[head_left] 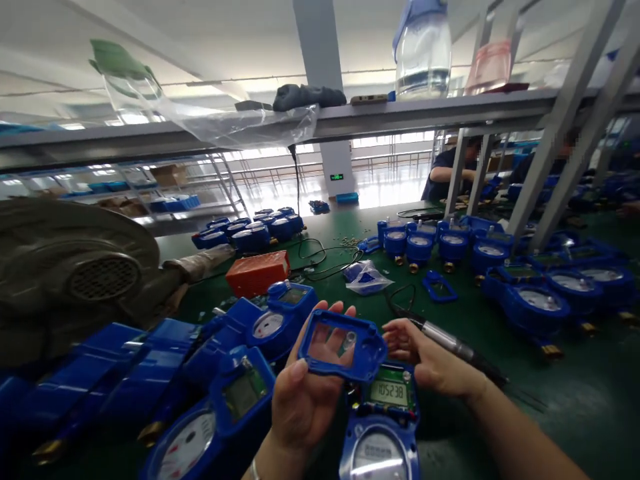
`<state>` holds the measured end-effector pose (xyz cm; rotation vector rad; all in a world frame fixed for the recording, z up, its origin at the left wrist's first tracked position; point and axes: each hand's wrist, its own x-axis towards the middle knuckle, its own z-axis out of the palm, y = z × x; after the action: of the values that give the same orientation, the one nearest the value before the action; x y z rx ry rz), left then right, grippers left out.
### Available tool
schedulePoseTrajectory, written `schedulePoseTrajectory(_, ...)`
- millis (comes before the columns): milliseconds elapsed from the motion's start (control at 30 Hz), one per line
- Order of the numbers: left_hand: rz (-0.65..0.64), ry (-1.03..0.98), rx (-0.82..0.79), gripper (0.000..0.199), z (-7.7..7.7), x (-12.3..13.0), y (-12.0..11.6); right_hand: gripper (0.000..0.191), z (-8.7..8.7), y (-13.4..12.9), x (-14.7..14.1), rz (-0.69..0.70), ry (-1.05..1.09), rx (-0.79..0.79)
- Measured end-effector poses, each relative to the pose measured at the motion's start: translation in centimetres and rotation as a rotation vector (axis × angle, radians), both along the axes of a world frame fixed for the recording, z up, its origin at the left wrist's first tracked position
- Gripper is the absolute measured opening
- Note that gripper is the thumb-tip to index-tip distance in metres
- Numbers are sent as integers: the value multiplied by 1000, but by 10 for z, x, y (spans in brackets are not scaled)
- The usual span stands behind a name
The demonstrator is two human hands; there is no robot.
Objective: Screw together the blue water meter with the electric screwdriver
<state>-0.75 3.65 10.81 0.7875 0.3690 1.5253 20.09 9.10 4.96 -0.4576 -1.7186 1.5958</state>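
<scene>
My left hand (313,393) grips a blue frame-shaped cover (343,347) with a clear window, tilted above the work surface. Below and right of it lies a blue meter (380,440) whose green circuit board and digit display (389,392) are exposed. Beside the display's upper right is my right hand (417,353), its fingers curled near the cover's right edge; whether anything is between them is hidden. Behind that hand lies a silver and black electric screwdriver (460,348) with its cable.
Blue meters (243,393) crowd the left, and more (535,297) stand at right. An orange box (257,272), a bagged blue part (367,277) and a loose blue frame (440,287) lie ahead. A large blower (75,267) fills the left; a shelf (370,119) crosses above. A person (450,170) sits beyond.
</scene>
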Motion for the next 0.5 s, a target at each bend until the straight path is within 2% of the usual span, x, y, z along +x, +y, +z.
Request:
schedulePoseTrajectory(67,89,89,19,63,-5,5,2,108,0,-3,-8,-146,69,51)
schedulePoseTrajectory(167,126,227,58,70,-8,11,0,117,-3,-9,-17,-287,95,128)
schedulePoseTrajectory(233,81,281,70,75,-7,15,-2,108,-4,-13,-21,-344,88,179)
schedulePoseTrajectory(300,43,320,71,78,-7,18,-4,92,-3,-17,-24,-396,78,245)
schedulePoseTrajectory(400,47,374,72,87,-9,19,-8,72,3,-21,-24,-503,70,323)
schedulePoseTrajectory(433,75,403,77,86,-11,18,-10,69,7,-22,-21,-552,72,324)
schedulePoseTrajectory(500,214,473,115,71,-17,14,-14,61,13,-19,-10,-675,63,284)
